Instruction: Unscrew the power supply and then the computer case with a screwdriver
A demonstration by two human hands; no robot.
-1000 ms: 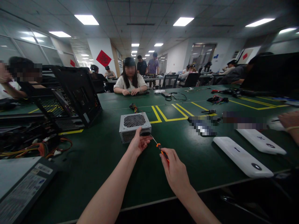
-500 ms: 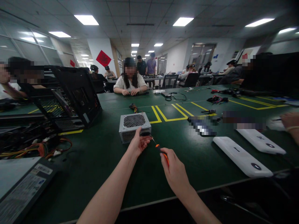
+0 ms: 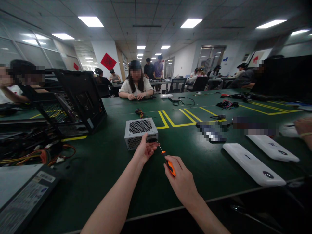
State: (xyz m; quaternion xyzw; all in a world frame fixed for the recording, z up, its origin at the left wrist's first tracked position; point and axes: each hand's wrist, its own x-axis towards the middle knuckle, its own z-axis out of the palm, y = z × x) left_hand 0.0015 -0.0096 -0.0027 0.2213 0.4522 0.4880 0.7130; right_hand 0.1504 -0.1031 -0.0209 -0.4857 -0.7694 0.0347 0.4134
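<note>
A silver computer power supply with a honeycomb vent on top sits on the green table, its bundled cables behind it. My left hand is closed at its near side, thumb against the casing by a black socket and fingers curled below. Between thumb and fingers, my right hand grips the orange-and-black handle of a screwdriver. The thin shaft slants up and left, its tip at the right end of the black socket. Whether the tip sits in a screw is too small to tell.
An open black computer case stands at left, near loose cables and a labelled metal unit. Two white power banks lie at right. A co-worker sits across the table; another person's hand is at far right.
My right hand has shifted its fingers on the screwdriver, and more of the orange handle now shows. The power supply and my left hand have stayed put.
</note>
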